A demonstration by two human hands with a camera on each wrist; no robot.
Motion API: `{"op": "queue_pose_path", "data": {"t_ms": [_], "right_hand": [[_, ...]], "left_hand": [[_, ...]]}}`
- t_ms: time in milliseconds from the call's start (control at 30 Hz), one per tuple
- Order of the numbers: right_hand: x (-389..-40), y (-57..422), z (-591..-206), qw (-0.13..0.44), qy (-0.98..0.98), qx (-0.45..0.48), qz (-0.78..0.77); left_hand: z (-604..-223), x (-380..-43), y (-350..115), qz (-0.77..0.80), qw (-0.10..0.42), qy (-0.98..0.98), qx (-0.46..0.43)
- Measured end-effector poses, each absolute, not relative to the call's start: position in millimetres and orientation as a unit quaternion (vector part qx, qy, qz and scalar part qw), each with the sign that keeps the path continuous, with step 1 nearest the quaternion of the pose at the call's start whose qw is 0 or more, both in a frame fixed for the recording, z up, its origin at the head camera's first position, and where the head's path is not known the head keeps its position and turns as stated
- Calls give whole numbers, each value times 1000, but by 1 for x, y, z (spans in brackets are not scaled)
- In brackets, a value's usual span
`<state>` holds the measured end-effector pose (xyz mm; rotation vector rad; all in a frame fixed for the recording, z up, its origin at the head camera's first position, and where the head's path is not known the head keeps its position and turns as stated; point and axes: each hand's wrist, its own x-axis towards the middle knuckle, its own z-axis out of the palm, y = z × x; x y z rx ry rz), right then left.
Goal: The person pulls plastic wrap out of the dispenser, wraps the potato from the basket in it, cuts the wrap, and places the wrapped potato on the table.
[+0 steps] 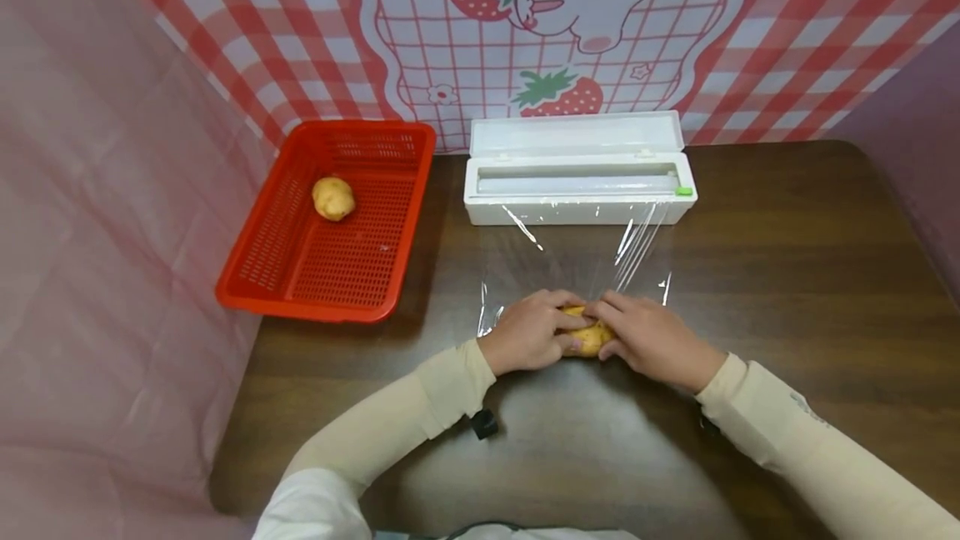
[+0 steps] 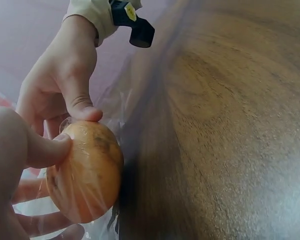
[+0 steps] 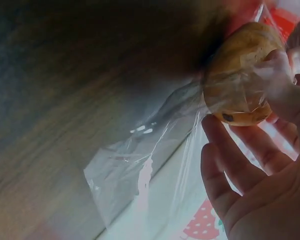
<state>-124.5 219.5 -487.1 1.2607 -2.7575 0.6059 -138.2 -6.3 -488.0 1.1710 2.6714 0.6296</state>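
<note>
Both hands hold a yellow-brown potato (image 1: pixel 587 340) at the near end of a clear plastic wrap sheet (image 1: pixel 577 261). My left hand (image 1: pixel 531 330) grips its left side, thumb on the near face. From the right, my right hand (image 1: pixel 651 338) holds it with fingers over the top and thumb in front. In the left wrist view, film stretches in creases over the potato (image 2: pixel 87 172), and both thumbs press on it. The right wrist view shows loose wrap (image 3: pixel 145 172) trailing from the potato (image 3: pixel 240 75), with fingers spread beneath it. The sheet runs back to the white wrap dispenser (image 1: pixel 577 213).
The dispenser's lid (image 1: pixel 576 134) stands open, with a wrap roll (image 1: pixel 577 184) inside and a green slider (image 1: pixel 683 191) at its right end. To the left, a red basket (image 1: pixel 390 294) contains another potato (image 1: pixel 333 198). A checkered cloth (image 1: pixel 300 40) hangs behind the wooden table (image 1: pixel 787 273).
</note>
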Motion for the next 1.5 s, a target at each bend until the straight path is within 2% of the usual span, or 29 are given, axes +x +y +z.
{"op": "queue_pose_path", "data": {"t_ms": [233,400,567,700,933,967,1033,1167,1267,1300,1367,1500], "right_hand": [[-138,222,-482,-40,-884,383,265],[-151,226,-485,-74,-862,373,335],[-160,231,-489,-142,-851,321,391],[-168,234,-490,-181,-845,284,415],[-192,230,-484,-230,-830,283,423],[-194,230,-483,-238,-827,280,425],[-198,229,-481,-252,-824,274,428],[-203,229,-479,-266,-825,265,421],[-205,232,-477,-271,-823,263,424],[-206,233,-477,-274,-822,261,426],[-207,234,-478,-281,-817,259,431],[-208,234,-482,-285,-819,251,430]], "left_hand": [[-489,-144,-2,269,95,891,352],[-490,-152,3,322,126,888,302],[-490,-159,6,362,162,879,264],[-493,-164,6,361,175,875,272],[-488,-186,-8,319,202,874,305],[-485,-188,-10,298,189,885,305],[-480,-188,-13,234,132,912,310],[-470,-173,-13,96,-76,936,331],[-474,-156,-5,44,-219,893,391],[-477,-151,-2,36,-246,876,412],[-486,-143,2,24,-268,856,442],[-500,-138,6,7,-265,859,437]]}}
